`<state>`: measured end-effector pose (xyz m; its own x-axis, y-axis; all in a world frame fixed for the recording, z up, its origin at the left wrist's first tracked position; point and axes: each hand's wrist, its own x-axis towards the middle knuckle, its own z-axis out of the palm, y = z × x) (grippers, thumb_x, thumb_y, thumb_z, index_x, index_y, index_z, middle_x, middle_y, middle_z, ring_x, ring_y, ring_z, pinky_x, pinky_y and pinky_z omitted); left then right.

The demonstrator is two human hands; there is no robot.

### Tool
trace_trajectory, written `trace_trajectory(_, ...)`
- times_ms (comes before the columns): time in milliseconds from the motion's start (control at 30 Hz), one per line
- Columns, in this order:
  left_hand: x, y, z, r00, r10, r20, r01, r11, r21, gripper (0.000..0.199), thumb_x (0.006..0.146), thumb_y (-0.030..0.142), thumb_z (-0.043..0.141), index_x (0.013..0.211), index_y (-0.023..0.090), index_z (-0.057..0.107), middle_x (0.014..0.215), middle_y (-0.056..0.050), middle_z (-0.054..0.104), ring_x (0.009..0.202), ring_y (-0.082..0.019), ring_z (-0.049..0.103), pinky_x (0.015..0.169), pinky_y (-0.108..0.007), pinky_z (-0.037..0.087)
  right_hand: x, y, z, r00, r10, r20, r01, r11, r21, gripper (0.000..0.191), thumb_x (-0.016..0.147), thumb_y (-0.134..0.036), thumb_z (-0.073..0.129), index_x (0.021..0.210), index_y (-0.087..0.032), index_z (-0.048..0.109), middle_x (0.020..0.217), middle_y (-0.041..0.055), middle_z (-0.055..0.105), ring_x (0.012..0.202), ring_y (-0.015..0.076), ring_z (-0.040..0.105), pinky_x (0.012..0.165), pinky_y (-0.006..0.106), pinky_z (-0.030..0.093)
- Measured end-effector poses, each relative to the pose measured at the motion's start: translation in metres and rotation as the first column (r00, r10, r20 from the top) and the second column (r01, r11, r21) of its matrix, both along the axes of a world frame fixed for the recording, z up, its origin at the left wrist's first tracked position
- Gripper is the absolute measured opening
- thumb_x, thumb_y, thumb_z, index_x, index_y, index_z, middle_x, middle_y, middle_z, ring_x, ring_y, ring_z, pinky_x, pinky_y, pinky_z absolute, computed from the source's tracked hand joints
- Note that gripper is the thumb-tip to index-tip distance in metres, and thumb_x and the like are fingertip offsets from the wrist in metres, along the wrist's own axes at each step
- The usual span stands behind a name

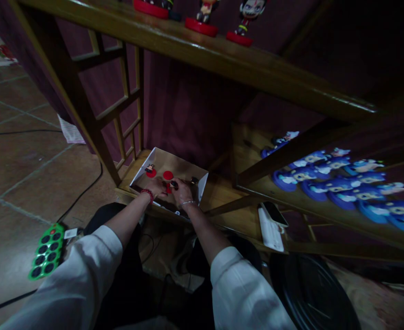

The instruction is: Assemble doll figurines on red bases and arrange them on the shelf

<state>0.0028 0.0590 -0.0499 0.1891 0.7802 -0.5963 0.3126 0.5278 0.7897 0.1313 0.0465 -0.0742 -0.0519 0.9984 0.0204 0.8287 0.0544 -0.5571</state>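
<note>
Both my hands are inside a shallow white box (167,158) with a brown inner side. In my right hand (184,192) is a small dark-haired figurine (174,185), pinched by the fingers. My left hand (157,187), with a red bead bracelet, closes on a red round base (168,188) right beside that figurine; whether the two are joined, I cannot tell. Another figurine (150,168) rests on a red disc in the box's left corner. A loose red disc (168,175) lies near the middle. Some small dark piece (194,180) sits at the right.
The box stands on a low wooden shelf (222,195). Overhead, a wooden shelf board (195,43) carries figurines on red bases. Rows of blue-based figurines (339,181) fill the right shelf. A phone (273,214) lies on a white item. A green power strip (47,252) is on the floor.
</note>
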Motion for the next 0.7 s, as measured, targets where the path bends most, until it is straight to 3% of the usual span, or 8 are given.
trace_trajectory(267,0.002,0.001,-0.003,0.996,0.088,0.029,-0.087,0.996,-0.029,0.017,0.066,-0.004,0.05,0.068,0.014,0.049,0.053,0.003,0.052,0.056,-0.01,0.058,0.06,-0.02,0.05,-0.002,0.0,0.012,0.995,0.058,0.085,-0.052,0.996,-0.071,0.025,0.074,-0.016,0.051,0.098,-0.022,0.055,0.096,0.0044,0.06,0.088,0.0151,0.055,0.079,0.026,0.042)
trace_trajectory(467,0.003,0.003,-0.006,0.997,0.079,-0.004,-0.079,0.997,-0.017,0.016,0.07,0.004,0.049,0.08,0.016,0.053,0.059,0.002,0.058,0.059,-0.011,0.06,0.058,-0.02,0.05,-0.005,0.004,0.021,0.974,0.159,0.164,-0.139,0.982,-0.129,0.028,0.073,-0.012,0.051,0.1,-0.018,0.055,0.101,0.0081,0.058,0.092,0.0168,0.055,0.079,0.027,0.041)
trace_trajectory(700,0.003,0.004,-0.016,0.999,0.035,-0.016,-0.035,0.999,0.042,0.021,0.074,0.011,0.048,0.093,0.017,0.055,0.07,-0.002,0.064,0.06,-0.011,0.061,0.056,-0.019,0.049,-0.005,0.004,0.022,0.961,0.192,0.201,-0.17,0.978,-0.121,0.028,0.073,-0.012,0.05,0.101,-0.018,0.055,0.1,0.0087,0.059,0.091,0.0177,0.055,0.079,0.027,0.041)
